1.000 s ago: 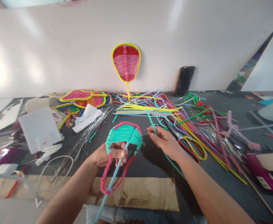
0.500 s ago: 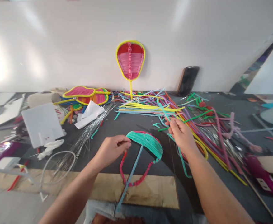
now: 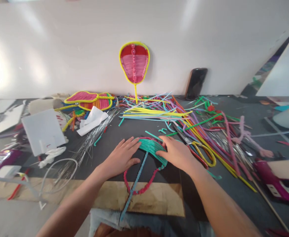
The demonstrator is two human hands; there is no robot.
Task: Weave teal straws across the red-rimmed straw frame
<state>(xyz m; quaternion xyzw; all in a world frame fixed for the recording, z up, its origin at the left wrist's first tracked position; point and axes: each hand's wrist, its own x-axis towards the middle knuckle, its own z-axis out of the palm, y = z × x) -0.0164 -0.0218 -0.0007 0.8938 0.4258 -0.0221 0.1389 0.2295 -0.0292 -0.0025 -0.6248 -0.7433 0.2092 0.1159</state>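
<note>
On the dark tabletop lies a fan-like frame of pipe cleaners, with a red twisted rim (image 3: 148,188), a blue twisted stem (image 3: 137,179) and rows of teal filling its upper part (image 3: 148,146). My left hand (image 3: 121,154) rests flat at the left edge of the teal rows, fingers stretched out. My right hand (image 3: 176,153) has its fingers closed on a loose teal pipe cleaner (image 3: 153,135), over the right side of the rows. One end pokes out beyond the fingertips; the palm hides the middle.
Behind stands a finished pink-and-yellow fan (image 3: 134,64) near a phone (image 3: 196,84). Yellow pipe cleaners (image 3: 156,113) lie beyond my hands. Scissors (image 3: 205,149) lie right of my right hand; silvery wires (image 3: 92,144) and a white card (image 3: 43,131) are left. Purple glue-gun-like tools flank the table.
My right hand has come down and left onto the teal rows with the teal pipe cleaner. My left hand has opened from a pinch and flattened out. The scissors now show.
</note>
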